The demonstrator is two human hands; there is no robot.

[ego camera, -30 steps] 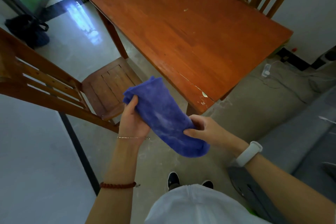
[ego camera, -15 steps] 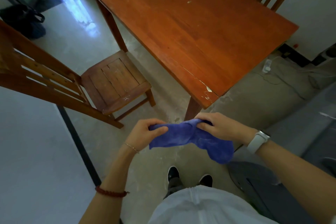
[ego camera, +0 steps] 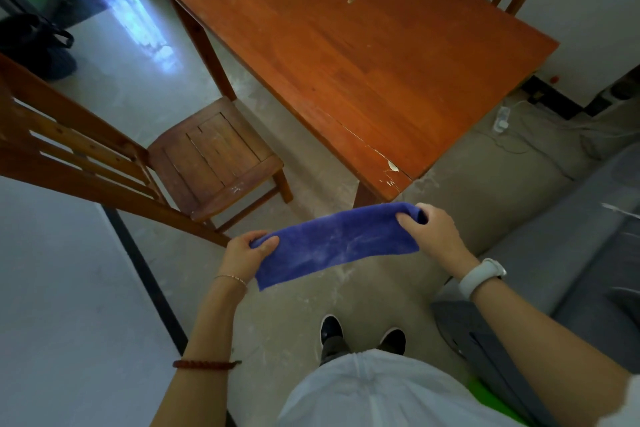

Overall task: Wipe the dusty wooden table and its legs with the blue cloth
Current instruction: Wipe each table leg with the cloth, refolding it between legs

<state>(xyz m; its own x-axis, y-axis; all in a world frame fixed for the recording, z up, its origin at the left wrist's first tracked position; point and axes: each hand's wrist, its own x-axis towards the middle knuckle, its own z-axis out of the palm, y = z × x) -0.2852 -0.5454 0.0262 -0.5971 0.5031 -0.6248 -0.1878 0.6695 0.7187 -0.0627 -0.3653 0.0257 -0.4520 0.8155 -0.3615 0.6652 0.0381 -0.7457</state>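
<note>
Cloth [ego camera: 332, 246] is being pinched taut by left hand [ego camera: 247, 253] and right hand [ego camera: 433, 236], lower centre; folding flat is being advised.

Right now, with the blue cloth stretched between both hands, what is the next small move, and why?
Probably lay the blue cloth flat on the near corner of the reddish-brown wooden table and begin wiping there. The left hand and right hand pinch its ends and hold it spread in the air just short of that chipped corner, touching no wood.
</note>
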